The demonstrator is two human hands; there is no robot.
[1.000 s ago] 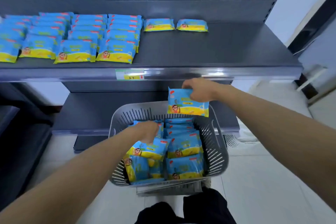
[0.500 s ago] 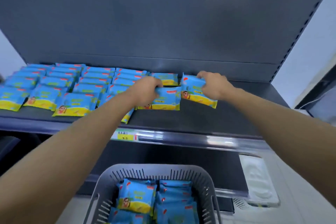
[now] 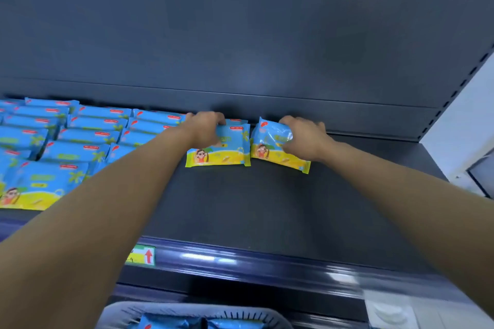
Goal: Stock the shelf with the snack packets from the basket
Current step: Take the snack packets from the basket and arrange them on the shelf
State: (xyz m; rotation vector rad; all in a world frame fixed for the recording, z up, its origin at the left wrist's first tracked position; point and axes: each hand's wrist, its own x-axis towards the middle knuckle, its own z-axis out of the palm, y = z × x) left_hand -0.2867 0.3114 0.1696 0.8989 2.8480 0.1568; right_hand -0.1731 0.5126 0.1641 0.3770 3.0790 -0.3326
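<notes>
**Two snack packets at the rear of the shelf, head view.** The left packet (image 3: 217, 153) lies face up on the shelf (image 3: 240, 208) deck. It overlaps the front of a rear packet (image 3: 236, 123) set against the back panel (image 3: 240, 35). The right packet (image 3: 268, 145) sits just beside it, edges nearly touching, and is skewed so that its right end comes nearer me. From this angle I cannot tell whether its underside is fully down on the deck.

My left hand (image 3: 205, 128) covers the upper half of the left packet, fingers curled over its top edge, holding it. My right hand (image 3: 304, 139) grips the right packet at its right end, fingers wrapped round the crinkled film.

To the left, the stocked rows (image 3: 66, 141) run in shingled columns from back to front. A price label (image 3: 141, 255) marks the front rail. Below it the basket (image 3: 187, 311) rim shows, with more packets inside.

Step in hand, as I judge it: seating this pair in two new columns. To do it well I would square the right packet to its neighbour and match the overlap of the stocked rows. I would then press both flat and let go without dragging the film forward.
</notes>
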